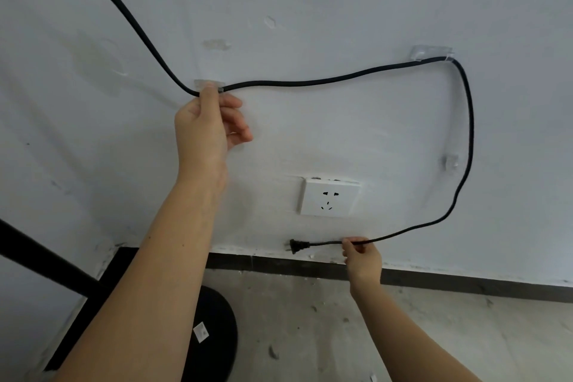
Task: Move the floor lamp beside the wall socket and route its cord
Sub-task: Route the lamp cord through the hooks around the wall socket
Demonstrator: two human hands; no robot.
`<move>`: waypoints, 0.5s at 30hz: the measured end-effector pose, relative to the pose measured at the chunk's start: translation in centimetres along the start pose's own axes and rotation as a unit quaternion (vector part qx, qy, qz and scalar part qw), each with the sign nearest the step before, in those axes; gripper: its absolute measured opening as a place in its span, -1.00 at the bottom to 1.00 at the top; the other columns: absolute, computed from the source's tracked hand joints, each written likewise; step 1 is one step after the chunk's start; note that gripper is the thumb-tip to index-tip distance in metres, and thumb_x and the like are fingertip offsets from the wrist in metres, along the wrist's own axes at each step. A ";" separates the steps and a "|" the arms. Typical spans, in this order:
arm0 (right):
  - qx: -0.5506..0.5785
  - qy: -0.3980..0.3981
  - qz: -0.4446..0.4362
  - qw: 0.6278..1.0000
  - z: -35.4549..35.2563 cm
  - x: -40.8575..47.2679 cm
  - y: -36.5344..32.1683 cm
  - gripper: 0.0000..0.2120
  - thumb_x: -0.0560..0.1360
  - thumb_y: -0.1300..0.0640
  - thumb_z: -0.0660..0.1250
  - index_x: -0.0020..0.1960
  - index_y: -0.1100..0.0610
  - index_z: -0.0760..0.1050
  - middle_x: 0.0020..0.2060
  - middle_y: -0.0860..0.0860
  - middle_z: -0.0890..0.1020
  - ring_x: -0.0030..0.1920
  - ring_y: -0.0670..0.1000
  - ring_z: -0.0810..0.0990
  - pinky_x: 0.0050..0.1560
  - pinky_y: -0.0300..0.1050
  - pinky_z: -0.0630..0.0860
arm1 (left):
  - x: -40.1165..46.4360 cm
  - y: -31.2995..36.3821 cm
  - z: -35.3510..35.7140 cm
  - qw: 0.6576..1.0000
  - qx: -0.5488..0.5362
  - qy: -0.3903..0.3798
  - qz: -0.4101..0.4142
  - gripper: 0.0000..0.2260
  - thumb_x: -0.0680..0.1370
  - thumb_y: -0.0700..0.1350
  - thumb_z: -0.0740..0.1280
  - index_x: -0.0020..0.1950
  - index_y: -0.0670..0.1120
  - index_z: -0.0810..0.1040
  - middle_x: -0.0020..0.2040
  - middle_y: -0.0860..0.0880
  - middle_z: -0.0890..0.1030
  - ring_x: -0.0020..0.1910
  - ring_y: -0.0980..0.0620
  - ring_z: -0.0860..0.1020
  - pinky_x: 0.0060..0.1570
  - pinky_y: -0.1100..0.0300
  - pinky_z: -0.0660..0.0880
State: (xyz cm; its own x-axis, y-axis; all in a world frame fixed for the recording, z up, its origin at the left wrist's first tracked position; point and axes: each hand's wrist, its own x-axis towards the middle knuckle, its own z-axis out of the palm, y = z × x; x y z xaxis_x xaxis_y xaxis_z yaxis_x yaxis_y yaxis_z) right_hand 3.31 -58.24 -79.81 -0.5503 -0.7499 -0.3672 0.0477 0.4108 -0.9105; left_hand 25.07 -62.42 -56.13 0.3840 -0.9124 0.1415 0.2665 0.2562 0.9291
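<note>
Black cord (310, 82) is being clipped above the wall socket (329, 197): left hand (207, 124) pinches it at a clip, right hand (361, 254) pinches near the plug (298, 245), which probably goes in next.

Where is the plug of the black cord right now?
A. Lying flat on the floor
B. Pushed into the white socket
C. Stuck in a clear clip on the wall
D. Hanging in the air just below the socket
D: the plug hangs free below the socket, whose holes are empty, while the right hand pinches the cord just behind it.
</note>
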 end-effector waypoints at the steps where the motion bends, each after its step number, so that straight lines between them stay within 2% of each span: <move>1: -0.007 0.011 -0.002 1.000 -0.1 0.2 0.3 -0.93 0.51 0.17 0.35 -0.13 0.16 0.55 -0.30 0.04 0.60 -0.24 0.04 0.57 -0.15 -0.07 0.47 | 0.0 0.0 0.0 1.000 0.001 0.001 0.001 -0.63 0.59 -0.08 0.14 -0.37 -0.11 0.52 -0.62 0.05 0.47 -0.59 0.03 0.45 -0.51 0.23 0.47; 6: -0.053 0.019 -0.004 0.998 0.3 0.8 1.0 -0.87 0.52 0.14 0.34 -0.07 0.22 0.56 -0.25 0.09 0.62 -0.27 0.01 0.56 -0.16 -0.10 0.44 | 0.0 0.0 -0.1 1.000 0.009 -0.003 0.004 -0.63 0.59 -0.06 0.14 -0.37 -0.10 0.53 -0.61 0.05 0.48 -0.58 0.03 0.46 -0.50 0.23 0.46; 10: -0.053 -0.012 0.016 0.998 0.0 1.4 0.8 -0.86 0.52 0.13 0.33 -0.04 0.21 0.54 -0.17 0.09 0.63 -0.27 -0.01 0.59 -0.14 -0.06 0.48 | 0.2 -0.1 -0.2 1.000 0.012 -0.006 0.003 -0.62 0.58 -0.04 0.15 -0.39 -0.07 0.55 -0.60 0.05 0.49 -0.58 0.04 0.47 -0.49 0.23 0.48; 15: 0.018 -0.070 0.073 0.995 -0.9 1.6 0.6 -0.84 0.52 0.12 0.35 -0.11 0.23 0.51 -0.19 0.13 0.60 -0.15 0.06 0.61 -0.28 -0.14 0.55 | 0.4 0.1 -0.4 1.000 0.014 -0.006 -0.012 -0.59 0.55 -0.01 0.20 -0.48 -0.01 0.57 -0.61 0.04 0.48 -0.56 0.03 0.48 -0.46 0.22 0.49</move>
State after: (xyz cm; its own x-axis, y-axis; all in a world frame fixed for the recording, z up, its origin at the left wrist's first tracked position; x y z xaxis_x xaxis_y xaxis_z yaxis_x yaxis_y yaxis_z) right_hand 1.72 -58.76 -80.78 -0.4140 -0.7498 -0.5161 0.1488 0.5036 -0.8510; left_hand 25.57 -62.63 -56.11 0.3672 -0.9219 0.1233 0.2496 0.2253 0.9418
